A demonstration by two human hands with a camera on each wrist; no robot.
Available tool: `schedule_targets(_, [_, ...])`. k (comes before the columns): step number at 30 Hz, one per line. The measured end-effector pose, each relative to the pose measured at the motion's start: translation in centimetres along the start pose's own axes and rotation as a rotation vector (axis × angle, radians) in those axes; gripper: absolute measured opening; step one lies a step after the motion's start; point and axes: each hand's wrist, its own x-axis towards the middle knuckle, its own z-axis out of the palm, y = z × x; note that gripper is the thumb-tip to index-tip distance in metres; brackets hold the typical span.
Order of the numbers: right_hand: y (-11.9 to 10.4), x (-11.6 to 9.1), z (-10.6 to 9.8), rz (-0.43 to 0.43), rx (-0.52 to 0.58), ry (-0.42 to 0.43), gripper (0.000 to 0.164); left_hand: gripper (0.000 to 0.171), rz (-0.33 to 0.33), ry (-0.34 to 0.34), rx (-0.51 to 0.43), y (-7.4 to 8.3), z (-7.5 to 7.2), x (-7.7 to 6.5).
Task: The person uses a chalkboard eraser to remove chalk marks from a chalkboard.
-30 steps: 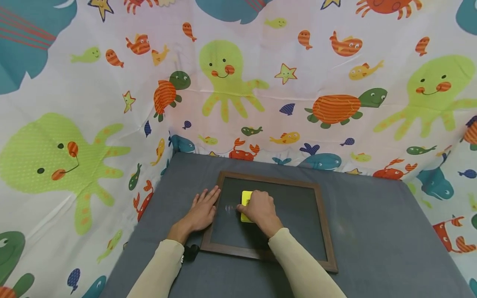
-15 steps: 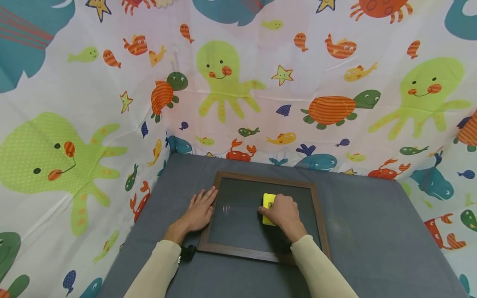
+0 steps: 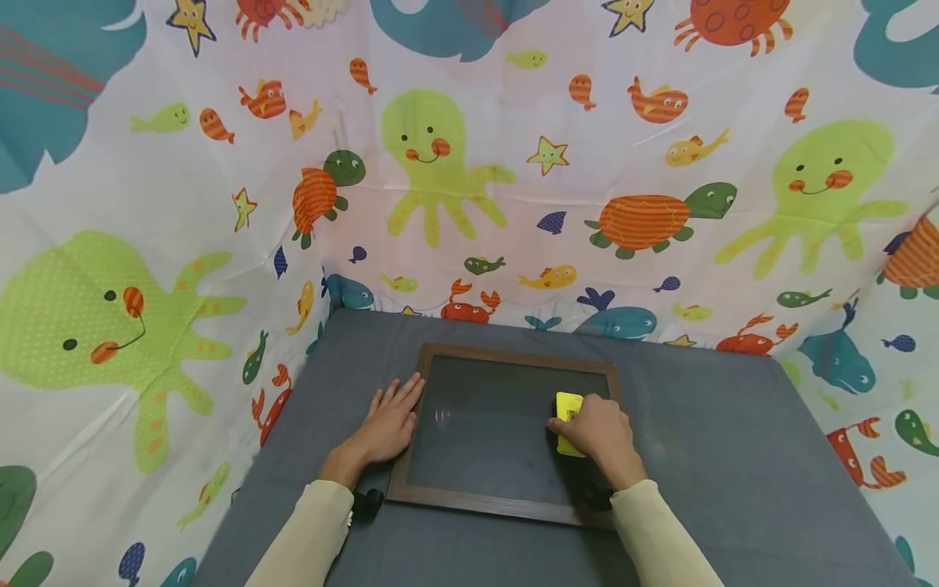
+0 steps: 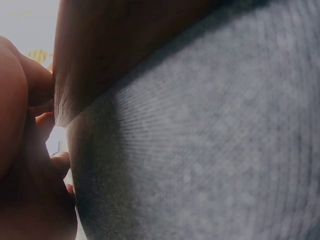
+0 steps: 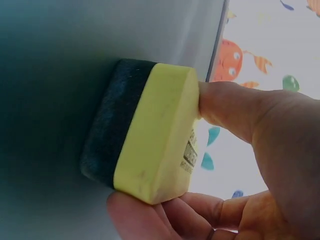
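A dark chalkboard [image 3: 484, 432] in a brown wooden frame [image 3: 506, 507] lies flat on the table. My right hand [image 3: 605, 432] holds a yellow board eraser [image 3: 568, 420] over its right part. In the right wrist view, thumb and fingers grip the yellow body [image 5: 155, 135] from opposite sides, its dark felt [image 5: 115, 120] facing the board surface. My left hand [image 3: 389, 424] rests at the frame's left side, fingers extended and fingertips on the edge. The left wrist view shows that hand [image 4: 15, 125] beside the dark frame edge [image 4: 100, 50], close up.
Grey cloth [image 3: 704, 456] covers the table around the board. A white curtain [image 3: 506, 130] printed with sea animals hangs behind and along both sides. Small black devices sit at the wrists, one [image 3: 367, 505] close to the frame's lower left corner.
My right hand has slid the eraser rightward across the board, from left of the middle to near the right frame edge. The left hand stays on the frame; the head view has shifted slightly.
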Motion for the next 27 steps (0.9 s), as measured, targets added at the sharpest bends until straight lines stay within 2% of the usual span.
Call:
schedule_targets(6, [1.2,-0.2,-0.1,0.014,-0.01,-0.004,0.073,0.06,-0.011,0.0,-0.008,0.2,0.2,-0.1])
schedule_targets(20, [1.0,-0.4,-0.1,0.007,-0.022,0.035,0.069,0.062,0.002,0.012,-0.034,0.0,0.5,-0.1])
schedule_targets(24, [1.1,-0.3,-0.9,0.011,-0.004,0.042,0.068,0.061,0.008,0.018,-0.057,-0.1,0.8,-0.1])
schedule_targets(27, [1.0,-0.2,-2.3,0.01,0.007,0.058,0.068,0.061,0.0,0.022,-0.045,-0.1,0.7,-0.1])
